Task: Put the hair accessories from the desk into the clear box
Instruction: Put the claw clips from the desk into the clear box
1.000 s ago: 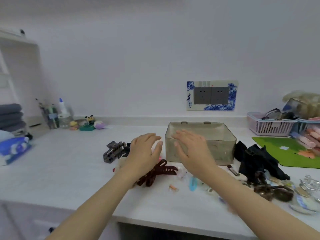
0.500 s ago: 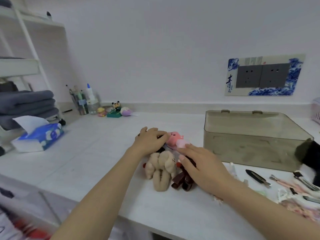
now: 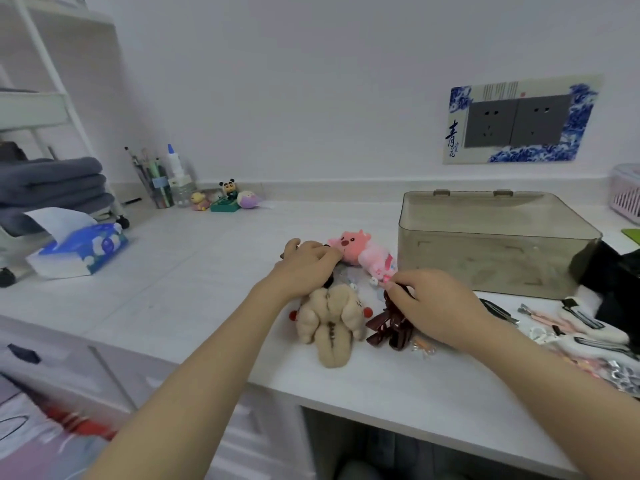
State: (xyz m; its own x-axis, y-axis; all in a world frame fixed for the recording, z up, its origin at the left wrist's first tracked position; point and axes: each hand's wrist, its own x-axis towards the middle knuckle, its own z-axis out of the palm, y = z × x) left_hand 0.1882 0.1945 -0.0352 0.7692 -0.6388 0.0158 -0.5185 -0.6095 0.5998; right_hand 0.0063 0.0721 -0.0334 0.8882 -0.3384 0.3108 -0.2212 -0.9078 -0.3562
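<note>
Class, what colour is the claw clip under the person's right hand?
Dark reddish-brown claw clip, seen in the head view.

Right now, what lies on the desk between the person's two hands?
In the head view, between the left hand and the right hand sit the pink plush clip and a few small clips; the beige plush clip lies just nearer.

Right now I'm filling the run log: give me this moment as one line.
left hand: on dark clip beside pink plush clip | right hand: gripping dark red claw clip | clear box: lid closed | stage: gathering, nothing boxed

Left hand (image 3: 306,263) palm-down, fingers curled; right hand (image 3: 433,306) pinching, fingers bent.
</note>
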